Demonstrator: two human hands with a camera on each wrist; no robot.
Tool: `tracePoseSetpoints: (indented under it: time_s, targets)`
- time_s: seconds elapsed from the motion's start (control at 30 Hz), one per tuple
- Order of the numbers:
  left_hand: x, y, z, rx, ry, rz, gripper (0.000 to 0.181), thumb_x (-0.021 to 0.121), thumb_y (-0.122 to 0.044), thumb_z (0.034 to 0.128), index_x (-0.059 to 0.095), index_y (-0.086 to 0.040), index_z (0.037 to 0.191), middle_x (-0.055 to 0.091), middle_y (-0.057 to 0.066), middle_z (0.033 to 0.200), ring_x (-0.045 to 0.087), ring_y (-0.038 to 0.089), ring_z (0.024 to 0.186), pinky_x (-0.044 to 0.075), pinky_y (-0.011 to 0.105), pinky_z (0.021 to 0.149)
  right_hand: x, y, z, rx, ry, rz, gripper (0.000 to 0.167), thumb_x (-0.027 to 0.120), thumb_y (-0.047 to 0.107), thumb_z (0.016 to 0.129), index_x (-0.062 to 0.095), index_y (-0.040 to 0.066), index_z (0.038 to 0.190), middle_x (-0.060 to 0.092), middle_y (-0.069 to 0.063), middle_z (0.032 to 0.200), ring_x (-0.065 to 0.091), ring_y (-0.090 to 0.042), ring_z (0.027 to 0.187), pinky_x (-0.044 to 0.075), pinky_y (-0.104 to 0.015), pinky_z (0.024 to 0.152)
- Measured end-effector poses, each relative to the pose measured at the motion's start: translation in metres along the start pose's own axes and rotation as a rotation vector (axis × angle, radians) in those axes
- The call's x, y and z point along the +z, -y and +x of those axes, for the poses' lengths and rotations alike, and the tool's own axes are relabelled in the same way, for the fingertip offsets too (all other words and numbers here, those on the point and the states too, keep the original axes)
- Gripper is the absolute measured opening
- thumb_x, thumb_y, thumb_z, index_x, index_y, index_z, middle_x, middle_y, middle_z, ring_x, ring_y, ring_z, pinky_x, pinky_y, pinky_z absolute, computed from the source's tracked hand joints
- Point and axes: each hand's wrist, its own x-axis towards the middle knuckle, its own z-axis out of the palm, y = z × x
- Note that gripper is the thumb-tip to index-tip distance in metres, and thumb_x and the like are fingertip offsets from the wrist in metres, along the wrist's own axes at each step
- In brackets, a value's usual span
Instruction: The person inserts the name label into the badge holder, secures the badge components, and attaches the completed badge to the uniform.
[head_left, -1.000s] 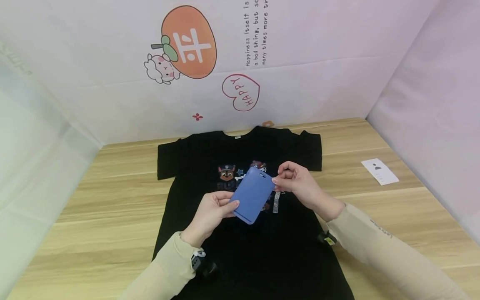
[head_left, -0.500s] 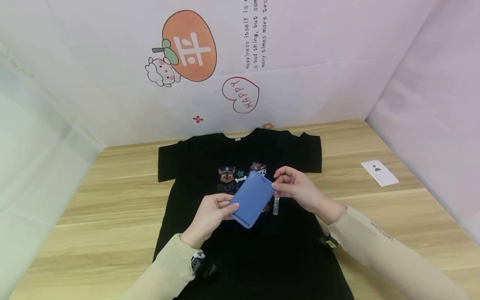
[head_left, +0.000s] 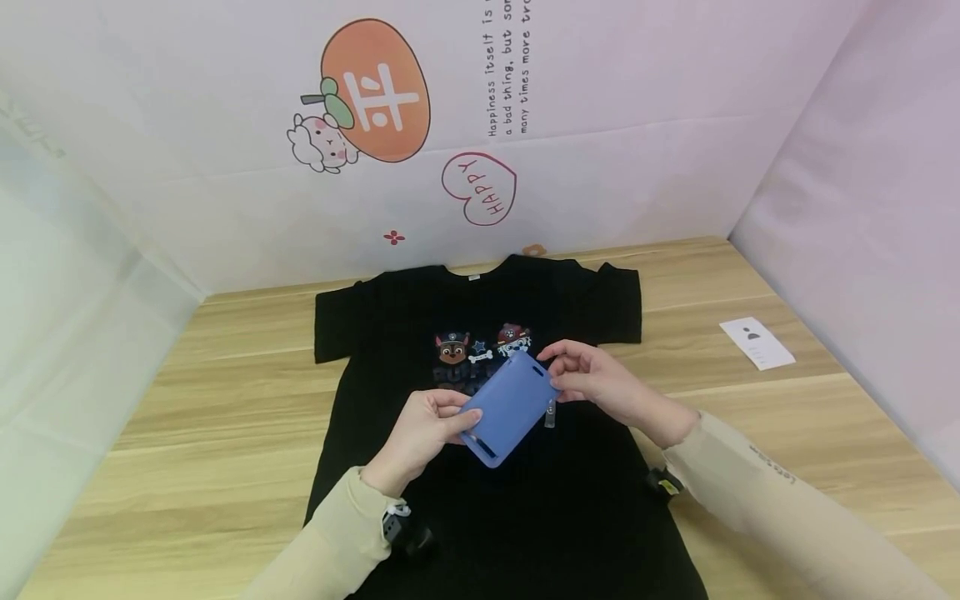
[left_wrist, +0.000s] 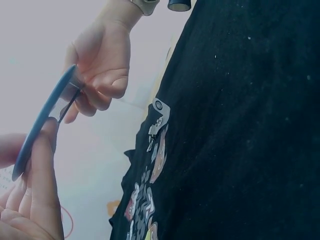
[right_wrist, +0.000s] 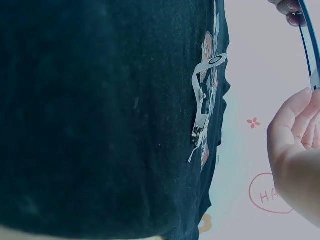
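Note:
A blue badge holder point(head_left: 510, 410) is held tilted above the black T-shirt point(head_left: 480, 517), a slot near each short end. My left hand point(head_left: 422, 433) grips its lower left end, thumb on the near face. At the upper right corner my right hand point(head_left: 600, 382) pinches it between thumb and fingers. Edge-on in the left wrist view, the badge holder point(left_wrist: 42, 117) shows a thin dark layer standing slightly apart from its blue panel. A clear strap with a metal clip point(right_wrist: 200, 95) lies on the shirt's print, partly hidden in the head view.
A white card with a printed figure icon point(head_left: 757, 342) lies on the wooden table point(head_left: 225, 433) at right. A white printed backdrop point(head_left: 600, 167) rises behind the table, with white sheets on both sides.
The badge holder has moved slightly down and tilted, so its lower slot shows as a dark opening. My right hand has lowered with it and its fingers have shifted at the corner.

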Motion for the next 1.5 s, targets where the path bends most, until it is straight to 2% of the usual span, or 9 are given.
tracePoseSetpoints:
  time_s: [0.43, 0.73, 1.0, 1.27, 1.5]
  targets:
    - [-0.0005, 0.0008, -0.0004, -0.002, 0.017, 0.035, 0.024, 0.065, -0.007, 0.088, 0.063, 0.013, 0.101, 0.072, 0.021, 0.088, 0.066, 0.008, 0.064, 0.057, 0.028, 0.066, 0.0008, -0.0026, 0.0002, -0.031, 0.025, -0.051, 0.042, 0.054, 0.004, 0.093, 0.04, -0.012, 0.128, 0.054, -0.002, 0.086, 0.054, -0.007, 0.074, 0.052, -0.023, 0.073]
    - [-0.001, 0.0001, -0.0011, -0.008, 0.002, 0.056, 0.022, 0.066, -0.008, 0.0874, 0.064, 0.011, 0.097, 0.073, 0.012, 0.078, 0.065, 0.007, 0.061, 0.052, 0.023, 0.06, 0.0014, -0.0022, -0.0002, -0.046, 0.038, -0.084, 0.045, 0.056, 0.005, 0.092, 0.041, -0.007, 0.132, 0.058, -0.001, 0.086, 0.057, -0.01, 0.077, 0.052, -0.025, 0.072]
    - [-0.0007, 0.0004, -0.0012, -0.018, -0.001, 0.074, 0.021, 0.066, -0.01, 0.0877, 0.065, 0.009, 0.096, 0.073, 0.008, 0.074, 0.065, 0.006, 0.061, 0.05, 0.023, 0.058, 0.0019, -0.0007, -0.0001, -0.039, 0.038, -0.093, 0.047, 0.057, 0.004, 0.091, 0.041, -0.005, 0.134, 0.058, -0.003, 0.087, 0.057, -0.011, 0.077, 0.052, -0.025, 0.071]
    - [-0.0011, 0.002, -0.0003, -0.01, 0.002, 0.081, 0.021, 0.066, -0.011, 0.0882, 0.065, 0.009, 0.094, 0.072, 0.01, 0.074, 0.066, 0.008, 0.061, 0.05, 0.025, 0.06, 0.0016, -0.0011, -0.0006, -0.04, 0.043, -0.094, 0.046, 0.057, 0.005, 0.091, 0.041, -0.005, 0.134, 0.058, -0.004, 0.088, 0.058, -0.012, 0.078, 0.053, -0.026, 0.073]
    - [-0.0022, 0.0038, 0.0006, -0.011, 0.009, 0.072, 0.021, 0.066, -0.011, 0.0882, 0.065, 0.01, 0.094, 0.071, 0.003, 0.07, 0.066, 0.007, 0.061, 0.049, 0.023, 0.059, 0.0015, -0.0009, -0.0008, -0.028, 0.037, -0.107, 0.046, 0.058, 0.007, 0.092, 0.042, -0.004, 0.134, 0.058, -0.005, 0.09, 0.058, -0.014, 0.081, 0.053, -0.027, 0.074]
